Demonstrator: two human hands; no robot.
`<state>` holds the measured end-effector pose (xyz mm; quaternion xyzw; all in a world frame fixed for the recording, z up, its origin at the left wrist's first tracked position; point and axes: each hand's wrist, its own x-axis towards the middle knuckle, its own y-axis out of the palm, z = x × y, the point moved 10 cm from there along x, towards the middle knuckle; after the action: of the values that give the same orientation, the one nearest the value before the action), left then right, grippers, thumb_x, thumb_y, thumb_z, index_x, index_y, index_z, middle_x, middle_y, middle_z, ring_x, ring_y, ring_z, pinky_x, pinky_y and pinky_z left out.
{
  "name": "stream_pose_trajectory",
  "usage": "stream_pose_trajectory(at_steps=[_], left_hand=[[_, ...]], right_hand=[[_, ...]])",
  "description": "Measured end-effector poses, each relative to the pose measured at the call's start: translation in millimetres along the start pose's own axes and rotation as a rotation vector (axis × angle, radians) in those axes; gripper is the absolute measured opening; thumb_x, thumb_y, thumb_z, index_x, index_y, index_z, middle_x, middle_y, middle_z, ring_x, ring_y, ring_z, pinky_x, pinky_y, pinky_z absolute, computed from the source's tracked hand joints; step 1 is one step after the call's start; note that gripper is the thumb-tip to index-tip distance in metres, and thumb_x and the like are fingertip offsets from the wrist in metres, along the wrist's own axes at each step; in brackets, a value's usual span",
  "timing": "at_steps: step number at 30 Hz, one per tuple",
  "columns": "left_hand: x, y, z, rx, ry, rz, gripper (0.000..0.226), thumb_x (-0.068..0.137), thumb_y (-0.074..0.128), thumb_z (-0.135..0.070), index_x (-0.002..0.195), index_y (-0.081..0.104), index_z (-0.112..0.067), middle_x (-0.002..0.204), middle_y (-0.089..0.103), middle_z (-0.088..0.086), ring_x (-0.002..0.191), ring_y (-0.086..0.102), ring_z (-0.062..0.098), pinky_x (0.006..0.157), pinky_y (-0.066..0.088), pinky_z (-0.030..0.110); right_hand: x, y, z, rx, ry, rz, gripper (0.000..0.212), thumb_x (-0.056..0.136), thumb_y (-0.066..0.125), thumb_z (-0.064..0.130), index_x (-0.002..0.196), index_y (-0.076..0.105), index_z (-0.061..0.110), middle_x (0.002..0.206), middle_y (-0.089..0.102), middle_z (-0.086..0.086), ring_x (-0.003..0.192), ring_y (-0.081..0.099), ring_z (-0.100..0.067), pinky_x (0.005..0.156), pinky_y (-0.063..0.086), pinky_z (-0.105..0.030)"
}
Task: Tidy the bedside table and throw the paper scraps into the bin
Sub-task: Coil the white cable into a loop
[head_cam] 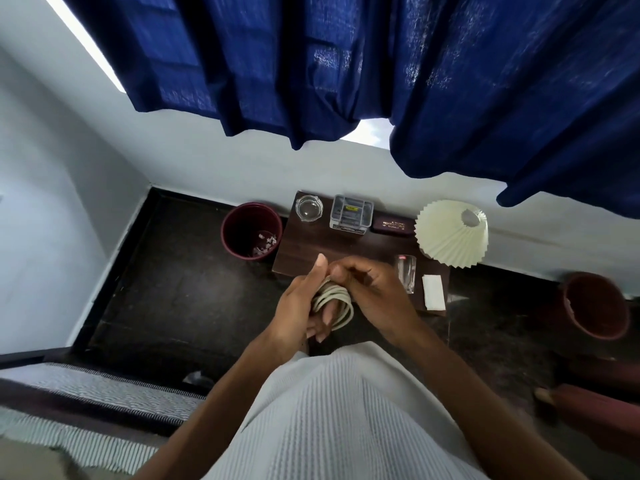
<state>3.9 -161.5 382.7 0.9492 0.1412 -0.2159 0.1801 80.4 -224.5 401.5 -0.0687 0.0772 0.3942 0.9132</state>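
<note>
A coil of white cable (pixel 334 301) is wound around the fingers of my left hand (pixel 301 306), just above the front edge of the dark wooden bedside table (pixel 304 244). My right hand (pixel 370 292) pinches the cable at the top of the coil. Left of the table stands a maroon bin (pixel 250 231) with paper scraps (pixel 265 243) at its bottom. On the table sit a glass ashtray (pixel 309 208), a clear plastic box (pixel 351 214), a dark red case (pixel 393 226), a drinking glass (pixel 406 273) and a folded white paper (pixel 433 292).
A pleated cream lampshade (pixel 452 235) stands at the table's right end. A brown pot (pixel 594 308) sits on the dark floor to the right. Blue curtains (pixel 381 71) hang overhead. A bed edge with a striped cover (pixel 86 393) lies at the lower left.
</note>
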Motion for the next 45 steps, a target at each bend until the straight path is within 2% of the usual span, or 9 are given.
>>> stream_pose_trajectory(at_steps=[4, 9, 19, 25, 30, 34, 37, 42, 45], left_hand=[[4, -17, 5, -0.228, -0.089, 0.024, 0.077, 0.099, 0.034, -0.059, 0.043, 0.044, -0.007, 0.029, 0.024, -0.004, 0.026, 0.022, 0.009, 0.035, 0.022, 0.022], [9, -35, 7, -0.43, -0.185, 0.13, 0.077, 0.101, 0.035, -0.057, 0.043, 0.047, -0.008, 0.028, 0.025, -0.006, 0.023, 0.024, 0.006, 0.034, 0.023, 0.022], [15, -55, 14, -0.23, -0.199, 0.015, 0.069, 0.092, 0.053, -0.057, 0.045, 0.047, -0.008, 0.031, 0.028, -0.001, 0.028, 0.028, 0.011, 0.043, 0.03, 0.024], [3, -53, -9, -0.106, 0.089, 0.348, 0.039, 0.081, 0.074, -0.048, 0.067, 0.068, -0.012, 0.048, 0.051, -0.004, 0.046, 0.049, 0.009, 0.057, 0.049, 0.023], [3, -54, -25, -0.035, 0.124, 0.292, 0.015, 0.083, 0.076, -0.022, 0.078, 0.073, -0.009, 0.07, 0.068, 0.003, 0.066, 0.064, 0.013, 0.062, 0.053, 0.021], [3, -53, -24, -0.029, 0.078, 0.313, 0.017, 0.08, 0.074, -0.031, 0.073, 0.076, -0.016, 0.073, 0.072, 0.001, 0.073, 0.067, 0.013, 0.078, 0.057, 0.027], [8, -54, -18, -0.041, 0.07, 0.206, 0.025, 0.079, 0.073, -0.032, 0.062, 0.071, -0.014, 0.064, 0.067, 0.001, 0.065, 0.065, 0.011, 0.075, 0.057, 0.025], [16, -61, 1, -0.044, 0.032, 0.054, 0.045, 0.076, 0.082, -0.041, 0.087, 0.072, 0.001, 0.079, 0.073, 0.012, 0.074, 0.068, 0.02, 0.078, 0.057, 0.031], [20, -71, 9, 0.03, 0.043, -0.004, 0.047, 0.074, 0.082, -0.043, 0.088, 0.063, -0.002, 0.077, 0.069, 0.009, 0.068, 0.065, 0.015, 0.067, 0.055, 0.029]], right_hand=[[-2, 10, 1, 0.026, 0.011, -0.143, 0.022, 0.1, 0.056, 0.02, 0.102, 0.075, 0.009, 0.094, 0.078, -0.002, 0.089, 0.073, -0.012, 0.081, 0.055, -0.024], [-10, 34, 5, -0.036, -0.019, -0.035, 0.037, 0.089, 0.07, 0.026, 0.123, 0.068, 0.012, 0.115, 0.074, 0.004, 0.108, 0.07, -0.007, 0.092, 0.054, -0.022], [-14, 38, 27, -0.498, -0.327, -0.275, 0.03, 0.089, 0.072, 0.014, 0.118, 0.073, 0.009, 0.11, 0.077, 0.002, 0.103, 0.069, 0.0, 0.091, 0.052, -0.016], [-20, 47, 40, -0.659, -0.465, -0.254, 0.044, 0.083, 0.069, -0.013, 0.124, 0.068, 0.003, 0.117, 0.074, -0.006, 0.107, 0.067, -0.007, 0.097, 0.046, -0.012], [-26, 46, 55, -0.686, -0.499, -0.293, 0.04, 0.088, 0.054, -0.001, 0.126, 0.066, -0.001, 0.118, 0.072, -0.011, 0.111, 0.062, -0.008, 0.102, 0.04, -0.008], [-31, 43, 61, -0.662, -0.529, -0.37, 0.031, 0.092, 0.057, 0.001, 0.121, 0.068, 0.0, 0.117, 0.069, -0.002, 0.114, 0.057, 0.005, 0.101, 0.044, -0.012], [-27, 35, 55, -0.573, -0.447, -0.436, 0.022, 0.093, 0.061, -0.001, 0.112, 0.071, 0.004, 0.108, 0.071, 0.005, 0.104, 0.062, 0.007, 0.091, 0.05, -0.014], [-19, 30, 14, -0.363, -0.114, -0.366, 0.011, 0.095, 0.063, 0.01, 0.104, 0.07, 0.012, 0.096, 0.072, 0.01, 0.091, 0.067, 0.005, 0.078, 0.051, -0.01], [-17, 32, -22, -0.109, 0.186, -0.274, 0.01, 0.094, 0.066, 0.016, 0.099, 0.073, 0.02, 0.093, 0.076, 0.008, 0.093, 0.07, -0.002, 0.083, 0.054, -0.017]])
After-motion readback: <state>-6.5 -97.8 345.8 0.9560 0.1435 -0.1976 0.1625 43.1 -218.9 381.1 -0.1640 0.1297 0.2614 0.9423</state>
